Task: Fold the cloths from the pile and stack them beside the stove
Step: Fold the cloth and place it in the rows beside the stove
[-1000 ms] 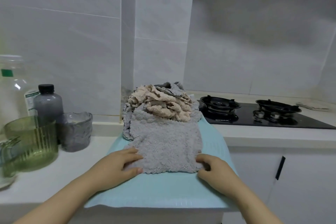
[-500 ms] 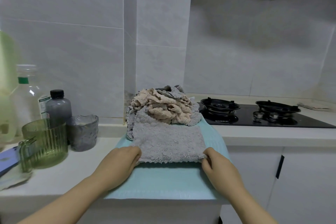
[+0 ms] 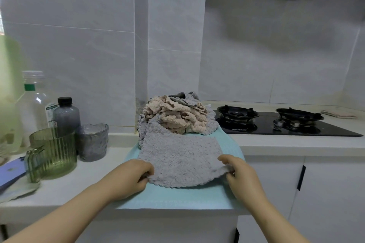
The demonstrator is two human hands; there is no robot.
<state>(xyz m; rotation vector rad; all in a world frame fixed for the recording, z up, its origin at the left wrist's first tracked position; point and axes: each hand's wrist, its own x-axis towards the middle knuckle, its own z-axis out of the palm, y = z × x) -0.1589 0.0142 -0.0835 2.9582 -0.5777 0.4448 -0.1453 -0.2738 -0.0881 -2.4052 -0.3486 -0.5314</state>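
A fluffy grey cloth (image 3: 181,159) lies spread on a light blue mat (image 3: 177,197) in front of me. My left hand (image 3: 128,178) pinches its near left corner and my right hand (image 3: 239,171) pinches its near right corner, which is lifted slightly off the mat. Behind it sits the pile of crumpled cloths (image 3: 175,114), beige ones on top of grey ones, against the tiled wall. The black gas stove (image 3: 276,122) is set into the counter to the right of the pile.
On the left of the counter stand a green ribbed jug (image 3: 53,154), a grey glass cup (image 3: 92,142), a dark bottle (image 3: 66,114) and a clear plastic bottle (image 3: 36,102). A purple phone (image 3: 10,173) lies at the far left. A folded cloth (image 3: 338,114) rests beyond the stove.
Both hands have taken hold of the grey cloth's near corners and drawn it toward me, off the pile. The right corner now lifts off the mat.
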